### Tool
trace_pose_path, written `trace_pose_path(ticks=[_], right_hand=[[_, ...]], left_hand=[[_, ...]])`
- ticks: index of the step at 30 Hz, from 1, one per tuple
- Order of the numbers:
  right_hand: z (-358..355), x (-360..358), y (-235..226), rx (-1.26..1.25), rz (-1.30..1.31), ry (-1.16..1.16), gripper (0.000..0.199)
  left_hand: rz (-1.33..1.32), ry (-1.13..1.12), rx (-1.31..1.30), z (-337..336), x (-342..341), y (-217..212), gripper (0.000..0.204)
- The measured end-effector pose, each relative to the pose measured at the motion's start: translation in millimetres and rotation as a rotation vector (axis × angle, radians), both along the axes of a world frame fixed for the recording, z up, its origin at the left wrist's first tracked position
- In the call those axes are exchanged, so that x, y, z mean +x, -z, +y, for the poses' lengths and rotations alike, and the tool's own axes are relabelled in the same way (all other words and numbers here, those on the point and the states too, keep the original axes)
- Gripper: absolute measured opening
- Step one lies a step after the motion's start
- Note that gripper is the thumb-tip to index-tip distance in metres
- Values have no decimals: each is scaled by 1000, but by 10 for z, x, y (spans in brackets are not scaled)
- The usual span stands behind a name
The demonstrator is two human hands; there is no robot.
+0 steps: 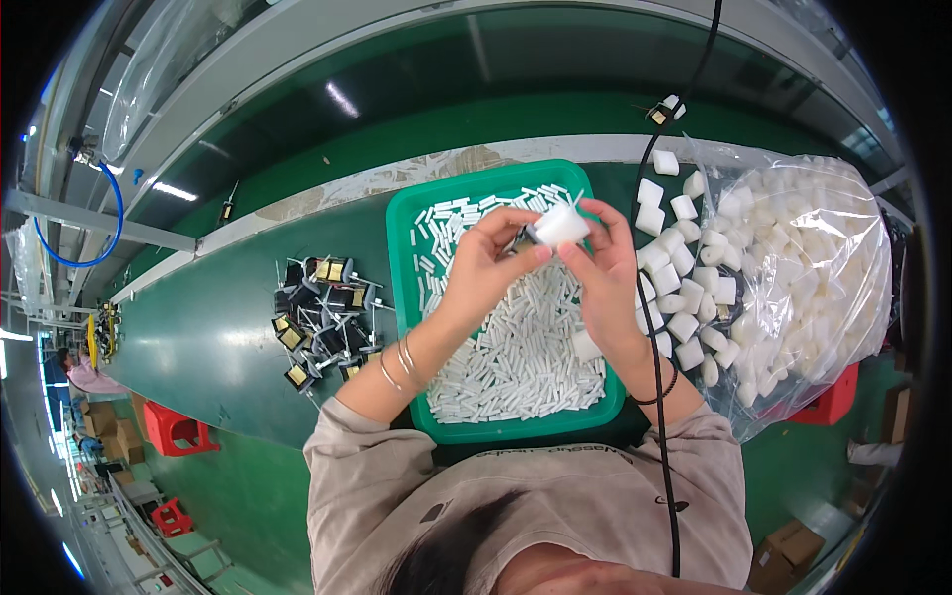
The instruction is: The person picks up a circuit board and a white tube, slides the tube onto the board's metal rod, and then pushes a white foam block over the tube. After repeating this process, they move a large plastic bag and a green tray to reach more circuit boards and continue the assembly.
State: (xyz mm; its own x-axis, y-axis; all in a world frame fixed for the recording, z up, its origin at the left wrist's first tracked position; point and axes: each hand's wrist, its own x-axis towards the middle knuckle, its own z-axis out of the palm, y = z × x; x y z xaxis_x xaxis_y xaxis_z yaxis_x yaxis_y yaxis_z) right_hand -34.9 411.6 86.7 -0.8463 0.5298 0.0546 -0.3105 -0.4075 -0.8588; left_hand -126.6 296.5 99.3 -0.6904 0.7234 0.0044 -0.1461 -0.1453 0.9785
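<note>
Above the green tray (399, 288), my two hands meet. My left hand (481, 268) has its fingers closed round a small dark part (525, 236), mostly covered by the fingers. In my right hand (608, 278), fingers and thumb grip a white, foam-like cylinder (562, 226) that sits against the dark part. A thin tip pokes out at the cylinder's far end; whether it runs through the cylinder, I cannot tell. Beneath my hands the tray is filled with many short white tubes (516, 362).
Left of the tray lies a pile of black parts with gold-coloured plates and thin shafts (332, 307). Loose white cylinders (682, 263) spill from a clear plastic bag (813, 268) on the right. A black cable (656, 377) hangs down beside my right arm. A red stool (177, 429) stands lower left.
</note>
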Motion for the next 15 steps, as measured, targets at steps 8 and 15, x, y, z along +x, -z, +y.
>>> trace_pose_path(ticks=[8,15], right_hand=[[174,4,-176,159,-11,207,46],[243,25,-202,250,7,244,45]], left_hand=[[145,-186,-456,676,-1755,408,43],[868,-716,-1141,551,-2204,625,93]])
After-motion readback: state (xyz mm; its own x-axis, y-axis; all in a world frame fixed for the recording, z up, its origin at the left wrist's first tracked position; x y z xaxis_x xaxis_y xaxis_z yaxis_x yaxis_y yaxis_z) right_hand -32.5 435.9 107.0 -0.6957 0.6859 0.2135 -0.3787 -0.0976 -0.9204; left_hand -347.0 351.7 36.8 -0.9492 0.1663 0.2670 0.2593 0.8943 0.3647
